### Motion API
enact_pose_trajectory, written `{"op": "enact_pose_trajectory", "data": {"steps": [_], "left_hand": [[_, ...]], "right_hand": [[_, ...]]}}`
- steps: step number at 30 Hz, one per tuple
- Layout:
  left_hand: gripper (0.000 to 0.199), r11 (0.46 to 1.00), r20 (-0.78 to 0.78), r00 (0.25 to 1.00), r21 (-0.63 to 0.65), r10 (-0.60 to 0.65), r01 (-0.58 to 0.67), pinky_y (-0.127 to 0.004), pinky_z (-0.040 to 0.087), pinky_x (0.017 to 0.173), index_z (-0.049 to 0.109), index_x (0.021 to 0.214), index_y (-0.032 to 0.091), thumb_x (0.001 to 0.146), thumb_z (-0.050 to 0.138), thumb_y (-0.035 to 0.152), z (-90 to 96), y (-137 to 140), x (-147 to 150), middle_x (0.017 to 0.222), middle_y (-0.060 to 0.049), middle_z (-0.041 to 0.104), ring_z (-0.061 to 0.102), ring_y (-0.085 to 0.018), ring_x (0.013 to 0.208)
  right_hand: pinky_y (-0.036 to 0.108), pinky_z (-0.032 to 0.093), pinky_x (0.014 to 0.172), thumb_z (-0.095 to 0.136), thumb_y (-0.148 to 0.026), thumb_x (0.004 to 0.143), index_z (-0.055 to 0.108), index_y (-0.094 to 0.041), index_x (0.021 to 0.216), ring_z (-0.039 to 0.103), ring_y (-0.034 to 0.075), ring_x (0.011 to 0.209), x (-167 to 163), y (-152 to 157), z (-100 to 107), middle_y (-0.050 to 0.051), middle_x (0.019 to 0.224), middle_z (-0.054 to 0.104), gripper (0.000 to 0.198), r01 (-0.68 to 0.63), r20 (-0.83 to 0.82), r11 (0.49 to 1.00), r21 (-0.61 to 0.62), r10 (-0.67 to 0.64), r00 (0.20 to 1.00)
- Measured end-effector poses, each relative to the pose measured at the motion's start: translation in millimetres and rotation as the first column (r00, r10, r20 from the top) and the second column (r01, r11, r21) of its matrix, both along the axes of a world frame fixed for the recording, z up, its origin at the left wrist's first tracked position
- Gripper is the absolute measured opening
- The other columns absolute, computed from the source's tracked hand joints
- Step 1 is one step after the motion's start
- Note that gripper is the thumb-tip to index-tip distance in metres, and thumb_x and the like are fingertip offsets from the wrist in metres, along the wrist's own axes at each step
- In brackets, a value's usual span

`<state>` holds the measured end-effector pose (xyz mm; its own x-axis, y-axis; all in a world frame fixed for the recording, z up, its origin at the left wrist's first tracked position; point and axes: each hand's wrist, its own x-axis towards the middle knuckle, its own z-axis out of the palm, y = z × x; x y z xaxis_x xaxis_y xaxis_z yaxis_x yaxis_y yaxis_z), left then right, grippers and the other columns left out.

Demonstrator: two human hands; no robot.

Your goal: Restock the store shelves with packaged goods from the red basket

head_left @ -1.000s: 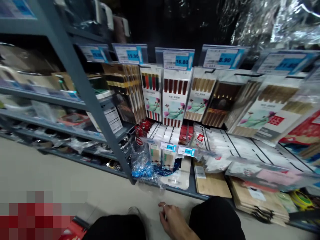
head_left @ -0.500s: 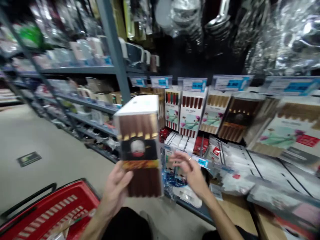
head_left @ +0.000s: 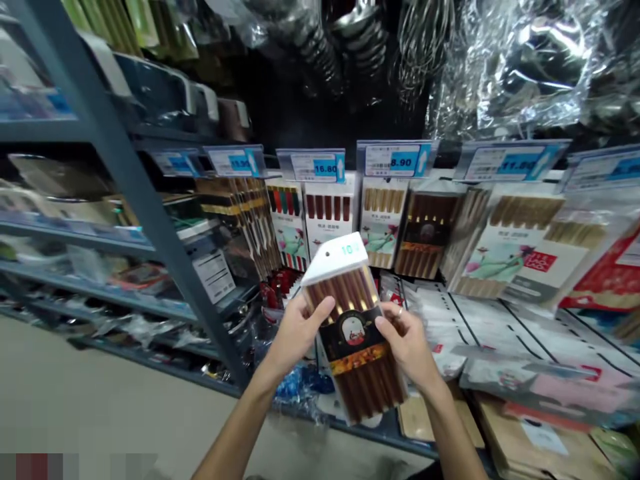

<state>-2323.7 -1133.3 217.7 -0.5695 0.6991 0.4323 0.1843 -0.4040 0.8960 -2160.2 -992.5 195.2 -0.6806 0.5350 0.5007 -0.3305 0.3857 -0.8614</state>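
Between my two hands is a pack of chopsticks, dark brown, with a black band, an orange strip and a white top flap. It tilts, its flap end up and to the left. My left hand grips its left edge, thumb on the front. On the right edge my right hand also holds it, with the thumb across the front and a ring on one finger. Behind it hang similar chopstick packs, among them a brown pack with the same black band and a white pack with dark red sticks.
Price tags line the rail above the packs. Whisks and ladles hang overhead. A grey shelf post stands at the left. Plastic-wrapped white packs lie below right, with wooden boards beneath.
My right hand was free and has taken hold of the pack's right edge. The pack has moved right and tilted. The view has turned right, and the red basket is out of sight.
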Motion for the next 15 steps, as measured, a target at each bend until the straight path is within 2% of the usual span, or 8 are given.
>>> {"op": "enact_pose_trajectory", "data": {"steps": [4, 7, 10, 12, 15], "left_hand": [[0.051, 0.984, 0.046, 0.998, 0.168, 0.043, -0.05, -0.038, 0.054, 0.108, 0.064, 0.137, 0.021, 0.092, 0.071, 0.044, -0.9, 18.3, -3.5, 0.133, -0.01, 0.071, 0.069, -0.026, 0.122], [0.053, 0.956, 0.091, 0.991, 0.269, 0.094, -0.115, -0.037, 0.05, 0.113, 0.056, 0.144, 0.025, 0.094, 0.07, 0.038, -5.0, 24.4, -2.3, 0.139, -0.009, 0.068, 0.066, -0.024, 0.127], [0.052, 0.944, 0.102, 0.986, 0.288, 0.135, -0.159, -0.036, 0.05, 0.113, 0.055, 0.143, 0.025, 0.094, 0.07, 0.038, -8.6, 25.9, 1.1, 0.14, -0.01, 0.066, 0.063, -0.024, 0.131], [0.049, 0.938, 0.1, 0.979, 0.282, 0.178, -0.2, -0.034, 0.051, 0.111, 0.057, 0.138, 0.023, 0.093, 0.072, 0.038, -10.0, 25.2, 5.3, 0.139, -0.01, 0.067, 0.063, -0.024, 0.131], [0.045, 0.92, 0.103, 0.957, 0.266, 0.271, -0.289, -0.03, 0.051, 0.11, 0.06, 0.13, 0.021, 0.09, 0.075, 0.036, -9.3, 26.4, 14.2, 0.132, -0.009, 0.071, 0.066, -0.021, 0.127]], "right_hand": [[0.023, 0.051, 0.07, 0.066, -0.047, 0.095, 0.072, -0.017, 0.105, 0.065, 0.015, 0.077, -4.3, 9.4, -13.2, 0.002, 0.086, 0.071, 0.032, 0.031, 0.035, 0.999, -0.022, -0.03, 0.999], [0.024, 0.053, 0.075, 0.067, -0.047, 0.095, 0.07, -0.02, 0.113, 0.067, 0.015, 0.083, -13.9, 6.5, -18.7, 0.002, 0.09, 0.071, 0.032, 0.008, 0.028, 0.999, -0.052, -0.006, 1.0], [0.026, 0.055, 0.087, 0.068, -0.044, 0.095, 0.067, -0.022, 0.122, 0.069, 0.017, 0.098, -21.9, 1.0, -17.4, 0.004, 0.104, 0.073, 0.034, 0.032, -0.003, 0.996, -0.086, -0.032, 0.999], [0.026, 0.056, 0.087, 0.068, -0.041, 0.095, 0.059, -0.025, 0.136, 0.069, 0.016, 0.1, -23.1, -1.9, -12.7, 0.005, 0.114, 0.071, 0.044, 0.088, -0.061, 0.992, -0.086, -0.093, 0.994], [0.028, 0.059, 0.083, 0.062, -0.036, 0.099, 0.043, -0.031, 0.153, 0.069, 0.016, 0.099, -18.2, -3.6, -2.8, 0.008, 0.129, 0.066, 0.058, 0.213, -0.103, 0.977, 0.03, -0.209, 0.973]]}}
